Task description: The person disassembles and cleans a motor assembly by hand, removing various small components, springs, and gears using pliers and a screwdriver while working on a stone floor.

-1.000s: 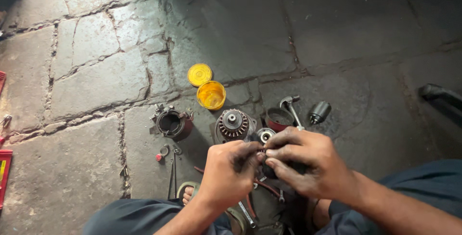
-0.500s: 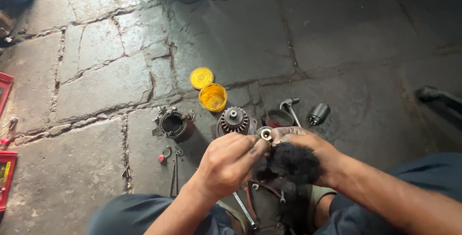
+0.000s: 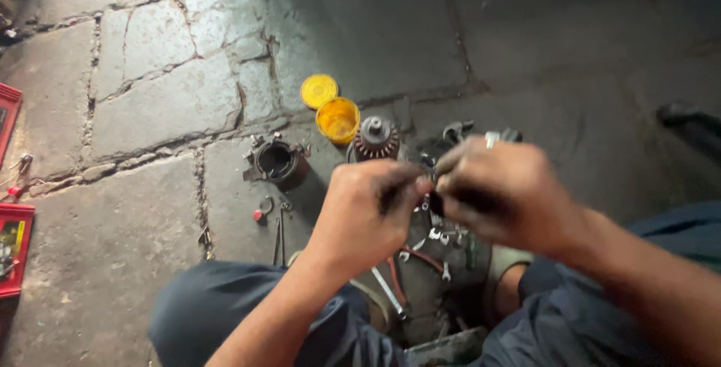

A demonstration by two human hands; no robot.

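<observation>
Stone floor (image 3: pixel 150 104), hands now raised, left hand (image 3: pixel 366 213), right hand (image 3: pixel 499 190)

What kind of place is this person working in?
Probably a mechanic's repair spot on the ground. The floor is cracked, stained stone. A round metal housing, a toothed gear part and wrenches lie about, beside an open yellow tub and its lid.

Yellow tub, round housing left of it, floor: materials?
Yellow tub: likely plastic, with a smooth, uniformly bright wall and a matching lid beside it. Round housing: looks like cast metal, dull grey, grimy, with lugs on the rim. Floor: cracked stone or concrete slabs, rough and matt.
</observation>
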